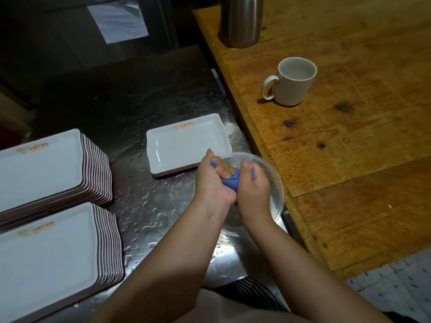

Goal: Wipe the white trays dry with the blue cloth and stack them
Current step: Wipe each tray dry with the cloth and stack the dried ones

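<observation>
Both hands are wringing the blue cloth [229, 180] over a clear bowl [275, 183]: the left hand [213, 180] and right hand [253, 185] each have their grip clamped on it. Two tall tray stacks [46, 164] [53, 248] are sitting at the left of the wet steel surface [149, 206]; a short stack [186, 141] is lying just beyond the hands. Judging by this, wiping is pausing, and which stacks are dry cannot be told.

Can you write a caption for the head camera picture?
Both hands wring the blue cloth over a clear bowl beside stacked white trays.
</observation>
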